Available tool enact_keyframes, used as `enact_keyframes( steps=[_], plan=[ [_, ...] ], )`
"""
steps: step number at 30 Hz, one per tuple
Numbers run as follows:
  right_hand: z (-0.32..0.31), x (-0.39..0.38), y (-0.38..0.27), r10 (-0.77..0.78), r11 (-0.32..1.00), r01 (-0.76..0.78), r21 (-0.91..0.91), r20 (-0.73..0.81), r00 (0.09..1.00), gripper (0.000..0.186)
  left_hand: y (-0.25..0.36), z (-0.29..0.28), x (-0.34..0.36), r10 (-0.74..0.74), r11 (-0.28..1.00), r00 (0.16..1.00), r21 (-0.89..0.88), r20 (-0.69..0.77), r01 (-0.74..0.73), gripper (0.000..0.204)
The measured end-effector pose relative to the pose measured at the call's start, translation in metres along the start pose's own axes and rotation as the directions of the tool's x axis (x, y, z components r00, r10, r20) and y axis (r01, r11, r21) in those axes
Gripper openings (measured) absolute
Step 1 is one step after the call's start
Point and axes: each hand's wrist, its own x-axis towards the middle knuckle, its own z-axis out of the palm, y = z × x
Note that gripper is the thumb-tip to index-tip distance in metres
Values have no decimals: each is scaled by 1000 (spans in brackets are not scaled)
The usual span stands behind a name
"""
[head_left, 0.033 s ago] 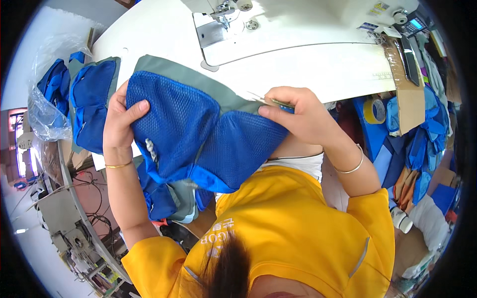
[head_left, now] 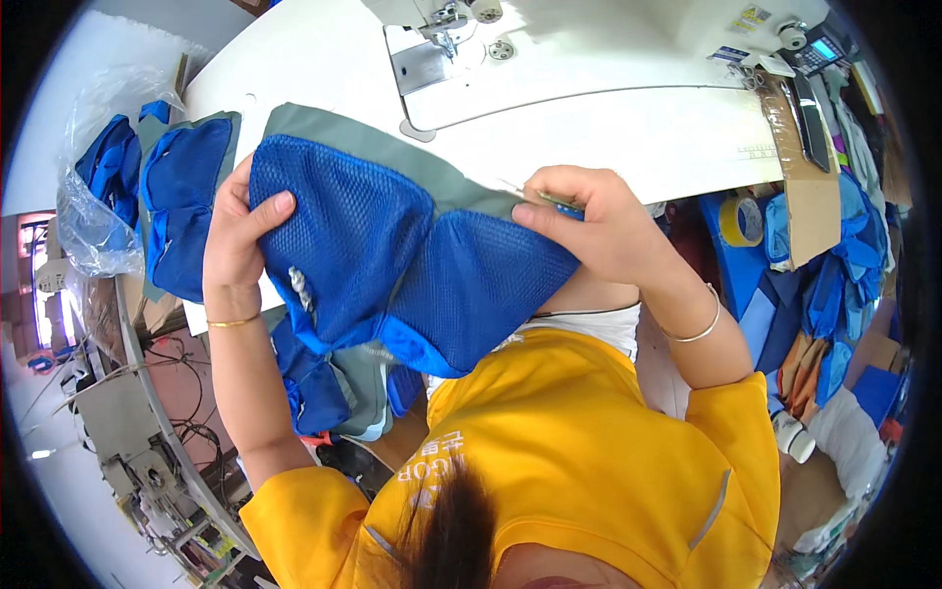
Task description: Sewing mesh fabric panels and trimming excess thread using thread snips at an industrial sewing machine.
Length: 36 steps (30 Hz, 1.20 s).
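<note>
Between my two hands hangs a blue mesh fabric panel with a grey-green backing strip along its far edge. Two mesh pockets sit side by side on it, and a whitish cord end shows near its lower left. My left hand grips the left edge, thumb on top of the mesh and fingers behind. At the right end, my right hand is closed on small thread snips with a blue-green handle, their thin blades pointing left over the grey edge. Thumb and fingers there also pinch the panel's corner.
A white sewing machine stands on the white table ahead. Similar blue panels lie at the left beside a clear plastic bag. To the right are yellow tape, cardboard, a dark phone and heaped blue fabric.
The panel's right part has shifted slightly up and right. My right fingers have curled a little, and the snips' blades show less than before.
</note>
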Motion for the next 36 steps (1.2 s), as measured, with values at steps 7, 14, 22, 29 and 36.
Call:
enact_keyframes(
  steps=[7, 14, 22, 29, 36],
  plan=[
    [-1, 27, 1, -47, 997, 39, -71, -118, 992, 19, 4, 2, 26, 7, 988, 997, 152, -83, 5, 46],
    [-7, 52, 35, -4, 988, -37, -151, -261, 965, 20, -3, 42, 16, 514, 408, 843, 818, 160, -404, 53],
    [-7, 51, 25, -46, 916, -69, -396, -273, 961, 17, -29, 48, 5, 324, 450, 926, 830, 192, -329, 32],
    [-10, 50, 28, -70, 861, -101, -498, -314, 947, 14, -28, 47, 6, 166, 606, 985, 783, 47, -139, 24],
    [-24, 38, 44, -188, 852, -28, -523, -356, 915, 17, 25, -6, 3, 53, 705, 997, 709, -51, -1, 16]
  ],
)
